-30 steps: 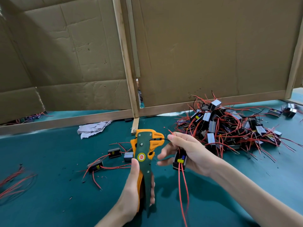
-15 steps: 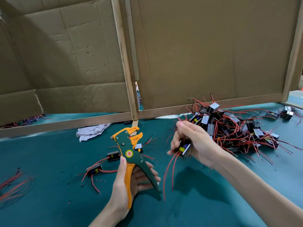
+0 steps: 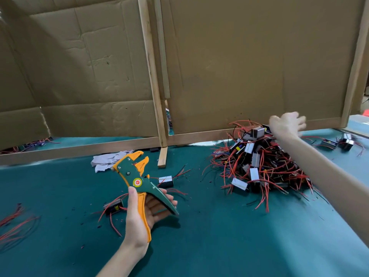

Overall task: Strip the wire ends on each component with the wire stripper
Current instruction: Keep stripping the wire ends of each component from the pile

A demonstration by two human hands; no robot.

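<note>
The left hand grips the wire stripper above the green surface, its nose angled far-left. The right hand hovers over the component pile, which lies directly beneath it. That hand is blurred, so its fingers cannot be read.

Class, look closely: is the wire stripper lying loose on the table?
No, the left hand holds the wire stripper by its handles.

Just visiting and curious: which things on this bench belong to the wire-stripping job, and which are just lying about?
Job: wire stripper in the left hand; pile of wired components; right hand above it.
Lying about: crumpled white paper or cloth; cardboard screens; loose red wires, far left.
</note>
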